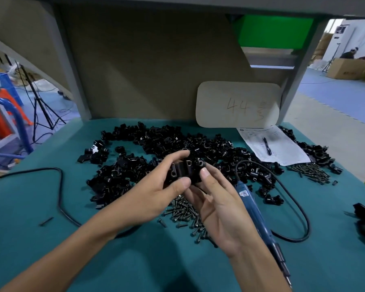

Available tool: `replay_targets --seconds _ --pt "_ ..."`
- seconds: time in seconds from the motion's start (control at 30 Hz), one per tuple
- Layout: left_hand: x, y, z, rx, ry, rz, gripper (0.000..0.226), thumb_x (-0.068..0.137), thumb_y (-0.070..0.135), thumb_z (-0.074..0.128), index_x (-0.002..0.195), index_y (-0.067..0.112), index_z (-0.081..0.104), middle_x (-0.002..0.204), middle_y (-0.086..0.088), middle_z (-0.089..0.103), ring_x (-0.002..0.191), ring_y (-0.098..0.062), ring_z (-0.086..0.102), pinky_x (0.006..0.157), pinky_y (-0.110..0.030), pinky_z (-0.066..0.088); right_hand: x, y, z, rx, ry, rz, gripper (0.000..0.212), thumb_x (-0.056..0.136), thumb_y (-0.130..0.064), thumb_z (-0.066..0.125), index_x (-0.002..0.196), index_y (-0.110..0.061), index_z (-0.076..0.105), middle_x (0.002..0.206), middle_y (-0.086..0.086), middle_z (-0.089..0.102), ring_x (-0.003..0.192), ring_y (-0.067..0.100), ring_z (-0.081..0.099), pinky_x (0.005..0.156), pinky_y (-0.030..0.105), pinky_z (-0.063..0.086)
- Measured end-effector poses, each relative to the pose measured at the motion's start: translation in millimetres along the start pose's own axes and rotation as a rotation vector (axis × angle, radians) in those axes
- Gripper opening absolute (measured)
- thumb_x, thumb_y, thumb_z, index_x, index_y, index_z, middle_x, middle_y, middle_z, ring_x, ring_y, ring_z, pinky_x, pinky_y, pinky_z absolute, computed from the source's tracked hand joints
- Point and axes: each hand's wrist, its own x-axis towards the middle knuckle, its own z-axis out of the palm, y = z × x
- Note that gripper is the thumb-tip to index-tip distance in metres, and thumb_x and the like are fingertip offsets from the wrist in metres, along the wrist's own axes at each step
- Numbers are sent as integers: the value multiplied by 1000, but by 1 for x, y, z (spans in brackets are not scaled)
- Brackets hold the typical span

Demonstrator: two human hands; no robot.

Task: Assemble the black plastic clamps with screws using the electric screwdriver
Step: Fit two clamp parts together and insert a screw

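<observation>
Left hand and right hand pinch a black clamp, covering its underside; right wrist overlaps the screwdriver

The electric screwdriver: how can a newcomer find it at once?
On the teal table, look just right of the screw pile at the front. The electric screwdriver lies there, partly behind the right hand. It is the only long blue tool, and a black cable loops from its far end.
</observation>
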Motion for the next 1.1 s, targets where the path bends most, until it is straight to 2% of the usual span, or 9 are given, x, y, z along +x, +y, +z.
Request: replay_targets --seconds 0.1,0.17,0.23,0.33,0.53,0.67,0.9,1.0,1.1 --pt "-2 6 -3 22 90 0 35 95 53 54 127 49 41 118 16 63 112 -6 63 94 -30 52 0 -5 -2 -249 7 -78 31 81 -40 78 111 -30 75 108 0 76 92 13 70 79 26 56" --pt "-3 14 -5 126 150 15 29 91 56 56 117 50 45 105 16 65 93 -5 66 78 -27 56 0 -7 -3 -441 17 -150 40 76 -49 78 114 -37 72 101 -9 74 85 8 63 78 26 52" --pt "-3 21 -7 242 199 52 28 89 59 60 115 50 54 95 20 66 76 -1 64 63 -19 51 -1 -8 -4 -525 -9 -232 34 82 -44 77 116 -38 70 104 -9 74 90 6 66 79 25 55" --pt "-2 26 -11 305 267 61 37 83 63 64 118 51 63 106 28 63 96 8 60 76 -10 45 -4 -12 -4 -565 -6 -330 28 90 -28 72 116 -37 70 111 -7 75 103 8 71 84 20 56" --pt "-1 30 -4 219 218 42 53 79 63 65 127 39 67 113 29 64 110 7 60 95 -23 49 -8 -15 -2 -543 -44 -296 30 94 -21 64 120 -33 73 121 0 74 115 19 70 91 24 56" --pt "-4 28 -2 229 259 69 48 79 64 66 122 44 66 114 30 64 111 10 59 91 -10 45 -11 -18 1 -476 -70 -288 32 92 -21 64 121 -31 74 119 3 75 114 21 71 93 25 56" --pt "-8 29 5 477 208 38 42 90 76 35 129 61 38 106 27 54 99 9 53 78 -16 41 -9 -18 0 -344 -69 -209 31 87 -20 68 116 -28 77 111 -3 76 110 18 72 91 28 58" --pt "-9 30 7 418 164 40 29 93 73 36 121 63 37 96 27 61 91 9 57 64 -13 38 -9 -18 1 -315 -73 -187 31 85 -20 69 114 -28 78 109 -5 76 109 14 72 90 23 56" --pt "-10 30 4 307 144 63 27 95 70 42 121 65 41 103 28 64 92 4 62 67 -10 44 -9 -20 1 -295 -85 -180 32 86 -19 69 115 -27 78 111 -3 76 108 14 72 89 22 56"
